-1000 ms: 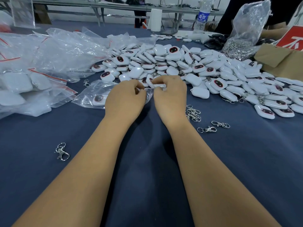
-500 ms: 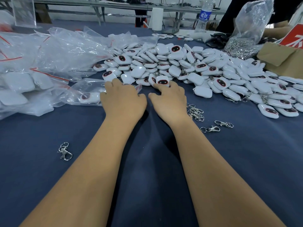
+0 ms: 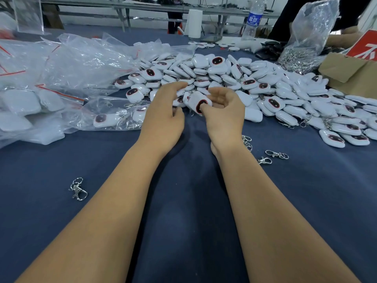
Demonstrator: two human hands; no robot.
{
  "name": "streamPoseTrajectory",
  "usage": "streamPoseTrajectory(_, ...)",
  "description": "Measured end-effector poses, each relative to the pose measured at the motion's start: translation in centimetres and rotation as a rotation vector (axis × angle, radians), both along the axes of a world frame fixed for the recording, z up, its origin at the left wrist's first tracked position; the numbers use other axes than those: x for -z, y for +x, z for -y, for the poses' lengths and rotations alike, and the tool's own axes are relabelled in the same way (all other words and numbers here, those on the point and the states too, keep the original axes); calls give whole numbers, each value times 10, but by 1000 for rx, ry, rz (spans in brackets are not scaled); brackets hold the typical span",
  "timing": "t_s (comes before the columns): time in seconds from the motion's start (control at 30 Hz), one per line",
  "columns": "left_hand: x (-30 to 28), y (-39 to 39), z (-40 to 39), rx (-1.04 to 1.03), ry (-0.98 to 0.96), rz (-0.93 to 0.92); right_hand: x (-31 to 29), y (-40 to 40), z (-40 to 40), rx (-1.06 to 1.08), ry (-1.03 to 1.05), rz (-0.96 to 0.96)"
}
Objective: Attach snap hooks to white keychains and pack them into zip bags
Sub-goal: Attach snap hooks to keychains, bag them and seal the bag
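A big heap of white keychains (image 3: 224, 78) with dark oval windows covers the far half of the blue table. My right hand (image 3: 222, 115) holds one white keychain (image 3: 199, 103) just above the heap's near edge, thumb on its dark oval. My left hand (image 3: 163, 117) hovers beside it with fingers loosely spread, holding nothing. A zip bag (image 3: 114, 115) with keychains inside lies left of my left hand. Loose snap hooks lie on the cloth: one (image 3: 77, 188) at the left and several (image 3: 273, 155) to the right of my right wrist.
Filled and empty zip bags (image 3: 51, 78) are piled at the left. A clear bag of metal hooks (image 3: 306, 43) and a cardboard box (image 3: 350, 72) stand at the back right. A water bottle (image 3: 253, 19) stands behind the heap. Another person's arm shows at the far right.
Both hands lay flat at the heap's edge half a second ago. Now the right hand has lifted one keychain, and the left hand has risen off the zip bag.
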State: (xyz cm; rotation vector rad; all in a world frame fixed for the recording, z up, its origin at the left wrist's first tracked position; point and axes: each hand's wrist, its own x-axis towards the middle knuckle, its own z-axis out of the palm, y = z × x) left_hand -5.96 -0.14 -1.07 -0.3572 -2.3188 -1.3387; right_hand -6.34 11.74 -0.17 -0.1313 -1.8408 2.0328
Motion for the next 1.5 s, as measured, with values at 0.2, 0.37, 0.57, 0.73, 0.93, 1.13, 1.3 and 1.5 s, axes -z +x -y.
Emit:
streamPoseTrajectory(0.2,-2,-2,-3,43,50,115,-2,0,2,-162,-283,-40)
streamPoseTrajectory(0.37,-5,-3,-4,49,415,314,-2,-2,4,-229,-300,92)
streamPoseTrajectory(0.57,-3,-5,-2,77,549,386,1,-1,7,-331,-154,75)
streamPoseTrajectory(0.73,0,-7,-2,65,545,354,2,-3,6,-325,-146,78)
streamPoseTrajectory(0.93,2,-9,-1,99,605,332,3,-3,4,-339,-78,74)
streamPoseTrajectory(1.13,-1,-7,1,160,687,353,2,-1,4,-317,-65,78)
streamPoseTrajectory(1.3,-3,-6,3,186,708,376,3,-2,3,-313,-116,92)
streamPoseTrajectory(1.5,-3,-6,2,188,723,380,4,-4,4,-303,-92,108)
